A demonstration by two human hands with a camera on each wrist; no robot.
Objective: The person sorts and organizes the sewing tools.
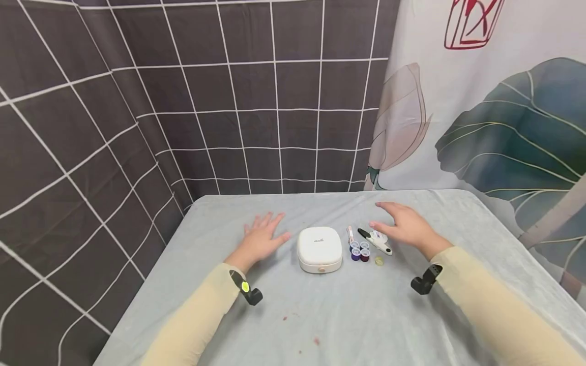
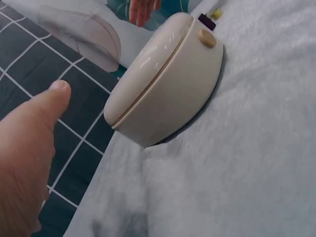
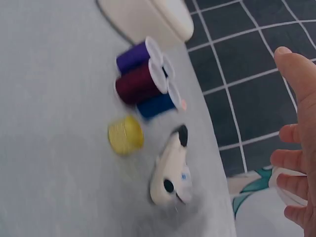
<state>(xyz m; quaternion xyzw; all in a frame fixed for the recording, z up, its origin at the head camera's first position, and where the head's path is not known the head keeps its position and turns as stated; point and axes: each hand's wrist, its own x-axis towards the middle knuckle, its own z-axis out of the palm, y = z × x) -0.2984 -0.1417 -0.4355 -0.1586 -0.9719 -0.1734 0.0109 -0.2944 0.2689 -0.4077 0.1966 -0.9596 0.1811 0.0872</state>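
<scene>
Fingers spread, the left hand point(image 1: 258, 243) is just beside the box point(image 1: 319, 254), its lettering point(image 1: 319, 240) too small to read; the right hand point(image 1: 408, 226), also spread, is near spools point(image 1: 356, 256), a cutter point(image 1: 382, 247) and a hard-to-identify pale thing point(image 1: 379, 236).

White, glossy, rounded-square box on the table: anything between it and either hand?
Left hand: nothing visible, just bare grey cloth before the box. Right hand: four dark cylindrical thread spools and a slim black-and-white tool lie on that side, so a low reach would probably meet them.
</scene>
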